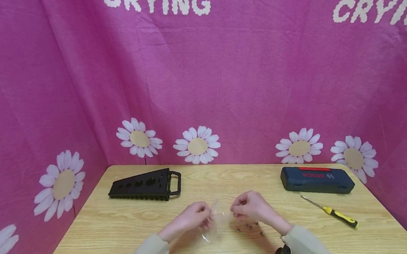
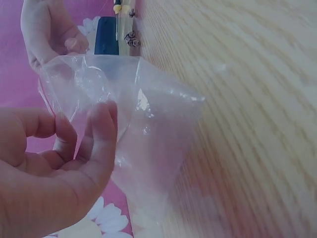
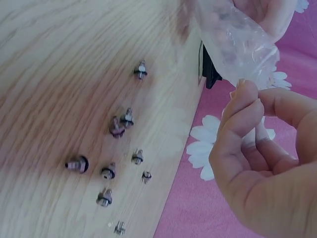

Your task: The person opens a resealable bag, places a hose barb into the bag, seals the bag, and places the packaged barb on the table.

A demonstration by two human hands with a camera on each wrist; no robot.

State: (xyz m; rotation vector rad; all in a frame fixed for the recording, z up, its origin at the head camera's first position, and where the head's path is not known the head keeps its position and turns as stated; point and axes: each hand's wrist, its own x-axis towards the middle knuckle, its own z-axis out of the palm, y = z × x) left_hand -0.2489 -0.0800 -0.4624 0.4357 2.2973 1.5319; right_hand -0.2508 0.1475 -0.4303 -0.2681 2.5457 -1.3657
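Observation:
My left hand (image 1: 195, 215) pinches the edge of a clear plastic bag (image 2: 158, 134) between thumb and fingers. The bag hangs over the table, its film crumpled and see-through. Close by on the right, my right hand (image 1: 253, 208) hovers with its fingers curled and the fingertips drawn together near the bag. Whether something small sits between those fingertips is too unclear to tell. Below the right hand, several small metal fittings (image 3: 108, 171) with dark rings lie scattered on the wooden table (image 1: 132, 228).
A black tool rack (image 1: 140, 186) with a handle lies at the back left. On the right are a dark blue Bosch case (image 1: 317, 182) with a red strip and a yellow-and-black screwdriver (image 1: 334, 213). Pink cloth with daisies (image 1: 198, 146) borders the table.

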